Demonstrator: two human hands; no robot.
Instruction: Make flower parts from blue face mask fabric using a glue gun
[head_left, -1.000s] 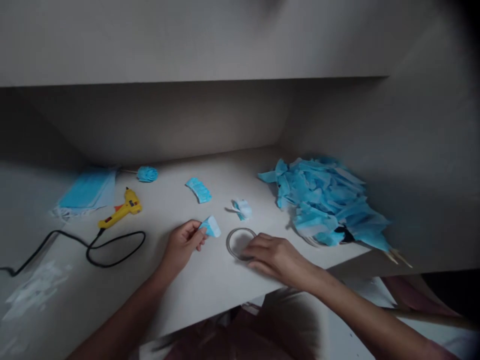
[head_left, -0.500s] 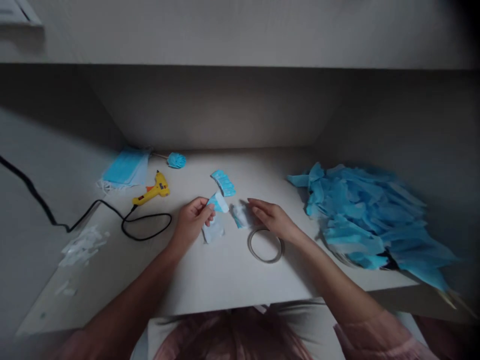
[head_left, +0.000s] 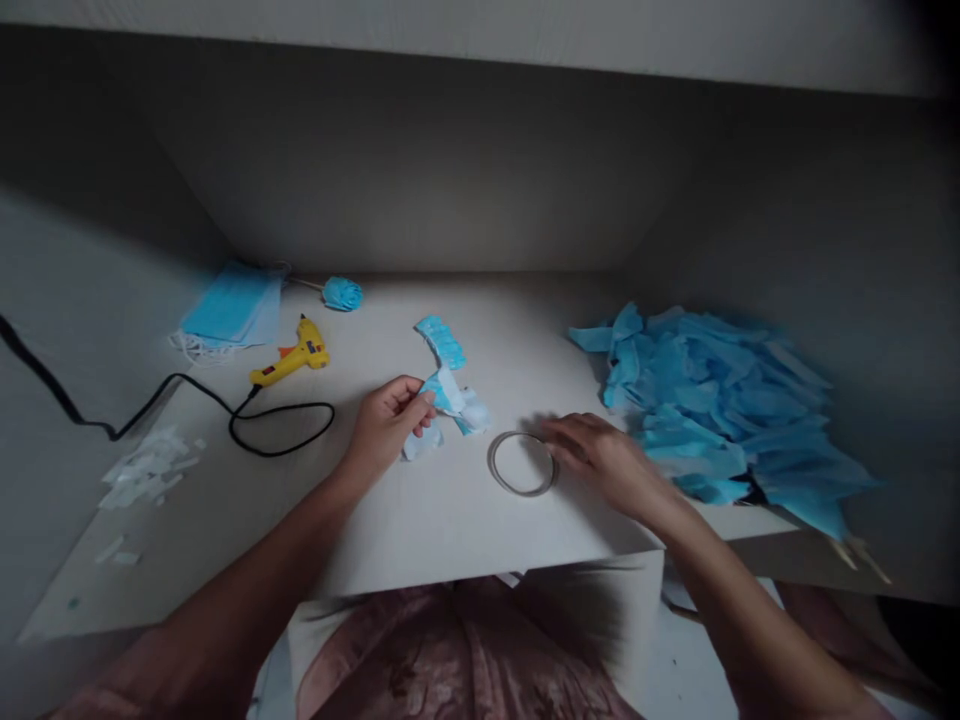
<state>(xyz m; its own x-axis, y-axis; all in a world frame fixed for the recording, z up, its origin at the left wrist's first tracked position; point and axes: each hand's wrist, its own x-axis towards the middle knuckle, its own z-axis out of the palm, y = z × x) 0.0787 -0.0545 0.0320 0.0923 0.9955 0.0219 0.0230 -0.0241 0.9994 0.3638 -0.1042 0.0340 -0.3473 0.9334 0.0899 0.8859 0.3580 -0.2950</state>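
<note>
My left hand pinches a small blue-and-white fabric piece between thumb and fingers. Under and beside it lie a second white-blue piece and a pale piece on the table. A pleated blue strip rests just beyond them. My right hand is at the right edge of a thin pale ring that lies flat; its fingers are loosely bent and a little apart. Whether the fingertips touch the ring I cannot tell.
A yellow glue gun with a black cord lies left. Behind it are blue face masks and a blue fabric flower. White scraps lie far left, a blue fabric heap right. A panel overhangs.
My right hand has moved right and nearer to me, from beside the white-blue piece to the ring's right edge. My left hand keeps its pinch on the fabric. The view has tilted down.
</note>
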